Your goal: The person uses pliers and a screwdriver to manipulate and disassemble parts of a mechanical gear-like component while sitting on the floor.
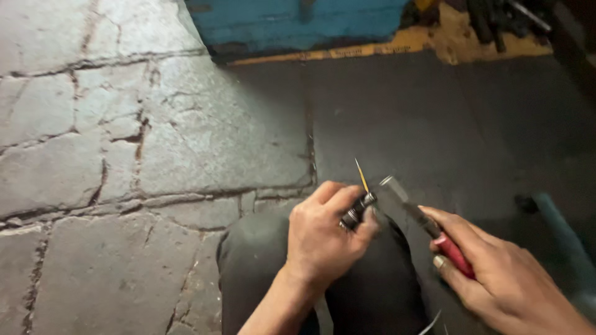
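Observation:
My left hand is closed around a small dark ribbed metal part with a thin yellow wire sticking up from it. It rests over my knee in dark trousers. My right hand grips the red handle of a tool whose grey metal shaft and tip point up-left. The tip sits right beside the ribbed part, at or very near touching.
Cracked stone paving fills the left side, a dark oily floor the right. A blue painted block with a yellow edge stands at the back. A bluish pipe lies at the right.

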